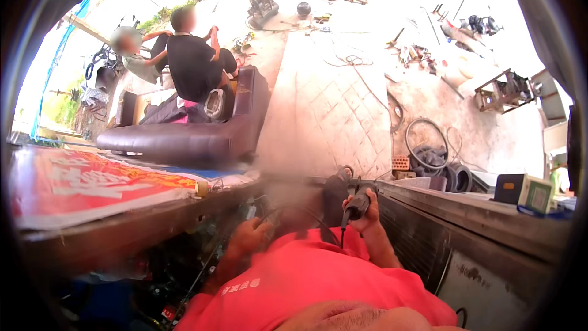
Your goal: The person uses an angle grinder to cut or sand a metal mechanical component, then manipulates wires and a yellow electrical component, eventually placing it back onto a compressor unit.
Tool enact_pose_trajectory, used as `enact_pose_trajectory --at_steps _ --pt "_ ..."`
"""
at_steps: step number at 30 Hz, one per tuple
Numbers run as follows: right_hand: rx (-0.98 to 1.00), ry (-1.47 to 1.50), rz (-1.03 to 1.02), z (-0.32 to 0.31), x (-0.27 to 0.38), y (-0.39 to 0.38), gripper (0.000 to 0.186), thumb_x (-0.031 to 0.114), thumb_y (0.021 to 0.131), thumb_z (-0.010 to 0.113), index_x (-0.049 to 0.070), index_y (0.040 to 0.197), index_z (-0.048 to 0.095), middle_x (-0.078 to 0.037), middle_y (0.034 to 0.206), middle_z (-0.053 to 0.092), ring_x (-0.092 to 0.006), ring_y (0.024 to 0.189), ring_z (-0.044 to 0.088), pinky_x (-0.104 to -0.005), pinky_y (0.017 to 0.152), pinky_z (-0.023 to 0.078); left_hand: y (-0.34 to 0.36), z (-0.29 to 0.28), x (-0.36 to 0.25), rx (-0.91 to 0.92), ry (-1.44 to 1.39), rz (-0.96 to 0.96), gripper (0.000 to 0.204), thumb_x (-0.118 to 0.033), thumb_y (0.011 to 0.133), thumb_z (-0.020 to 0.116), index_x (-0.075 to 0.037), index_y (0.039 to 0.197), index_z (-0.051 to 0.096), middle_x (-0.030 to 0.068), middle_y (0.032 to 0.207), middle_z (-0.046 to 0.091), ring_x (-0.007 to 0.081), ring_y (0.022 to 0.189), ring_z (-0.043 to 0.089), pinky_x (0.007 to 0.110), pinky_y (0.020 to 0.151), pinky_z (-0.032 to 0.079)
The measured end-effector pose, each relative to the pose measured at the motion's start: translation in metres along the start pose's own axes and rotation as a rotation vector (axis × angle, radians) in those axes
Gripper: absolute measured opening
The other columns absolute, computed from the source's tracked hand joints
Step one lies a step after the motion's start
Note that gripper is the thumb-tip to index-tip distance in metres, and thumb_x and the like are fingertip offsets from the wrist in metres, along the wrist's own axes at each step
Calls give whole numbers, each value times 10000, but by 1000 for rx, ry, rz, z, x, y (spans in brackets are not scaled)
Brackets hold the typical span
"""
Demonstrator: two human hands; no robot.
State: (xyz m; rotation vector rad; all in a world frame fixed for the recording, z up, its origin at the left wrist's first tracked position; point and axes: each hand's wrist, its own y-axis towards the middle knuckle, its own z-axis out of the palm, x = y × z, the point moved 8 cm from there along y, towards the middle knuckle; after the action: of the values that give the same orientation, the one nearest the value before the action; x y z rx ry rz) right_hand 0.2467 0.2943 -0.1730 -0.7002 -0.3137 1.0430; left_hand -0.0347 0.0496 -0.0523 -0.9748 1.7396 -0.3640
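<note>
In my right hand (pixel 367 213) is a dark, corded hand-held tool (pixel 359 206), with my fingers wrapped round its body. It looks like a power tool, but its exact kind is unclear. A black cord (pixel 306 209) leaves the tool's lower end and arcs leftward in front of my red shirt. My left hand (pixel 250 234) is in front of my body at the left. Its fingers are curled at the cord's far end, somewhat blurred, and appear to pinch it.
A counter with a red printed sheet (pixel 116 184) runs along my left. On the right, another counter (pixel 465 208) carries small boxes (pixel 536 195). Ahead lie pale floor sheeting (pixel 327 110), tyres (pixel 427 144) and machine parts. Two people sit by a brown sofa (pixel 184 141).
</note>
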Motion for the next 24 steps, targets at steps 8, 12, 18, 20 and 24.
enact_pose_trajectory --at_steps 8,12,18,20,24 --pt "-145 -22 13 126 119 31 493 474 837 754 10 966 650 -140 839 720 -327 802 703 -451 846 599 75 14 -160 30 -202 -109 296 -274 1020 619 -31 852 628 26 657 621 107 608 552 292 586 428" --pt "-224 6 1 115 137 35 472 483 821 755 30 909 654 -115 803 706 -322 779 697 -452 829 598 82 10 -177 1 -117 -32 277 -266 1029 606 -22 901 644 17 661 628 92 609 539 276 577 418" --pt "-148 -49 21 134 190 82 482 538 830 722 69 936 681 -59 878 726 -293 910 690 -463 793 571 161 -6 -245 46 -280 -54 290 -276 1037 588 -11 955 671 15 666 626 77 576 501 263 534 386" --pt "-91 -31 50 130 190 107 488 555 835 706 83 958 690 -44 912 731 -284 970 675 -465 789 560 195 -17 -256 35 -262 8 288 -271 1034 586 -10 977 692 14 663 629 74 567 496 261 521 380" --pt "-46 -66 7 145 218 149 500 561 835 689 90 1005 697 -39 946 733 -277 1021 648 -464 795 550 247 -47 -287 8 -348 12 294 -282 1021 598 -13 995 715 11 662 628 79 574 511 257 530 394"
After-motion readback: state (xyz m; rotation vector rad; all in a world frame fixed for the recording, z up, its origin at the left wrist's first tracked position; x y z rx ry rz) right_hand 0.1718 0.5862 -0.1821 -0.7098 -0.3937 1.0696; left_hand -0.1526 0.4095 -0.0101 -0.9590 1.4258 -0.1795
